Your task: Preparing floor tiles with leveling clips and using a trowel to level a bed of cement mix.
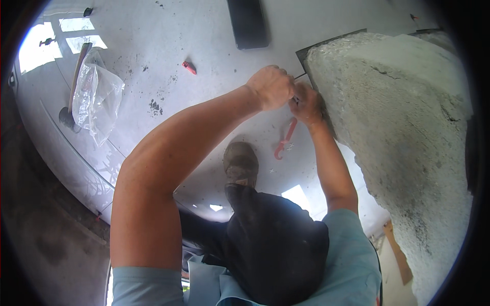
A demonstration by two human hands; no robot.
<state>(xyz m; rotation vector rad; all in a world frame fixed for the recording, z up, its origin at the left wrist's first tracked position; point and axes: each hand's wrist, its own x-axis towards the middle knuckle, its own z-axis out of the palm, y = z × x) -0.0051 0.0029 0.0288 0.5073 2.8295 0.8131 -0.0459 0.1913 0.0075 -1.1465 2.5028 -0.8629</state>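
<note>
My left hand (273, 87) is closed in a fist, its knuckles up, beside the edge of a rough grey mortar mass. Just to its right, my right hand (308, 105) is closed too, with its fingers bent. The two hands meet or nearly meet over the pale, glossy tiled floor (204, 109). A small thing may be between their fingers, but it is hidden. Right below my right hand a red hook-ended tool (287, 140) lies on the floor. Small white cross-shaped spacers (290, 147) lie near it.
The rough grey mortar mass (403, 132) fills the right side. A black rectangular object (248, 24) lies at the far side, and a small red piece (189, 68) sits left of centre. Farther left are a wooden handle (79, 76) and a clear plastic bag (97, 97). My shoe (241, 160) stands below my hands.
</note>
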